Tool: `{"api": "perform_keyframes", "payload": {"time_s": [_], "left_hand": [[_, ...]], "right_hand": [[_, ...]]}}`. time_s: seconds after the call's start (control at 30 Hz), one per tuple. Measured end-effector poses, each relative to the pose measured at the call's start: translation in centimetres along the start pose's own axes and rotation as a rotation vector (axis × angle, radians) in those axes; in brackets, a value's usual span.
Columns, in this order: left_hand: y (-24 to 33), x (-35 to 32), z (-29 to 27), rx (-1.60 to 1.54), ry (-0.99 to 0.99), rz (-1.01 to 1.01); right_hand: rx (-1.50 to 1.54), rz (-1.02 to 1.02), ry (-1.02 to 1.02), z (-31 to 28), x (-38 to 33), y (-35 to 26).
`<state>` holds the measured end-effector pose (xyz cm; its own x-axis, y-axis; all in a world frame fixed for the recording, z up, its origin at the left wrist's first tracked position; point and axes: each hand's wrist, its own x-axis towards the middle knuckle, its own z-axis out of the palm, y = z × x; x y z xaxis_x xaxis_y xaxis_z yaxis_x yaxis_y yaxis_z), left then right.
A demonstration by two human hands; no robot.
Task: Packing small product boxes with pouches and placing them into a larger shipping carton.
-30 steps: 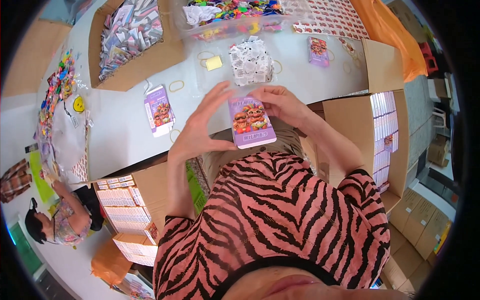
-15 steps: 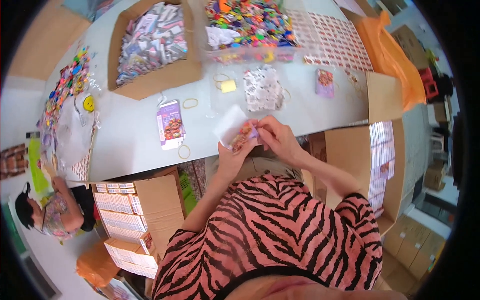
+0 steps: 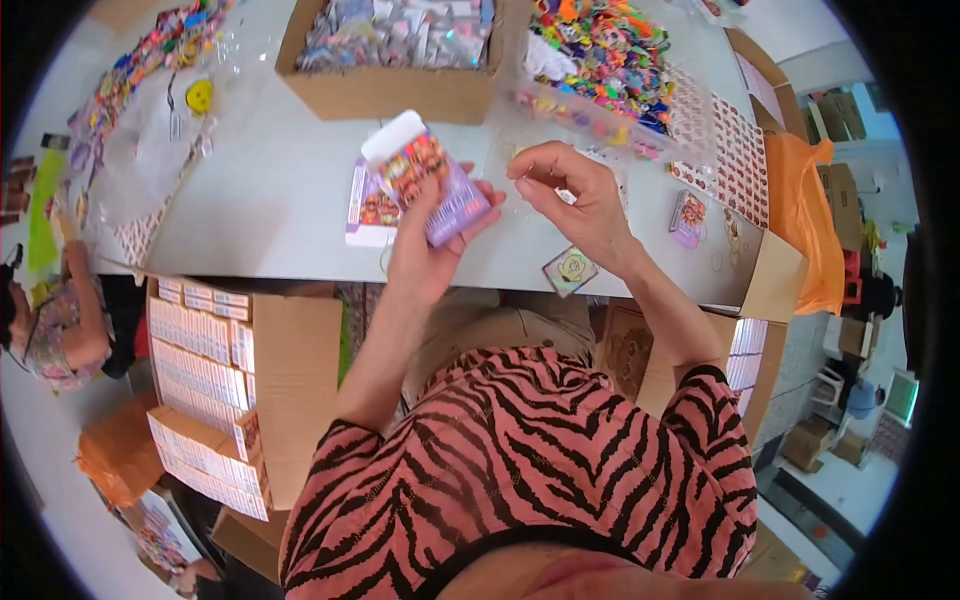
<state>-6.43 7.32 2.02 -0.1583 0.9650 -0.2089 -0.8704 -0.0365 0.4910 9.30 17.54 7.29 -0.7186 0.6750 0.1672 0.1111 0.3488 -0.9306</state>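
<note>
Head view, looking down over a pale worktop (image 3: 270, 190). The left hand (image 3: 425, 250) is raised above the near part of the worktop and grips a small purple carton (image 3: 432, 180) printed with cartoon figures; the fingers wrap its underside and the thumb lies along its right side, so the hand is closed around it. The carton is tilted, its white end flap standing open at the far left end. The right hand (image 3: 575, 195) hovers just right of the carton with the thumb and forefinger pinched together and the other fingers loosely curled; whatever it pinches is too small and clear to identify, and it does not touch the carton. A second purple carton (image 3: 368, 208) lies flat on the worktop just beyond and left of the held one. A small square card (image 3: 570, 270) rests near the worktop's near edge below the right wrist, and a small purple packet (image 3: 688, 218) lies farther right. At the far side stand a cardboard box of wrapped packets (image 3: 400, 55) and a clear tray of multicoloured small pieces (image 3: 600, 60); printed sticker sheets (image 3: 730, 150) lie to its right. Near left, below the worktop, an open cardboard box (image 3: 215, 380) holds rows of flat cartons.
</note>
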Motion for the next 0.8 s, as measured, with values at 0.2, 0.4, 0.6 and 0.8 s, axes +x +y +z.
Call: {"api": "perform_keyframes", "payload": {"time_s": [0.2,0.4,0.6,0.8], "left_hand": [[2.1,1.0,-0.1,-0.246,0.010,-0.098],[0.6,0.1,0.7,-0.367,-0.051,-0.240],[-0.3,-2.1,0.8,-0.033,-0.080,-0.376],[0.4,-4.9,1.2,1.169,0.095,0.439]], "right_hand": [[-0.291,-0.299,-0.030,1.7,0.5,0.1],[-0.655,-0.576,-0.134,1.7,0.8,-0.6],[-0.582,-0.498,-0.103,-0.2,-0.4,-0.2],[-0.229,0.007,-0.100,-1.8,-2.5,-2.1]]}}
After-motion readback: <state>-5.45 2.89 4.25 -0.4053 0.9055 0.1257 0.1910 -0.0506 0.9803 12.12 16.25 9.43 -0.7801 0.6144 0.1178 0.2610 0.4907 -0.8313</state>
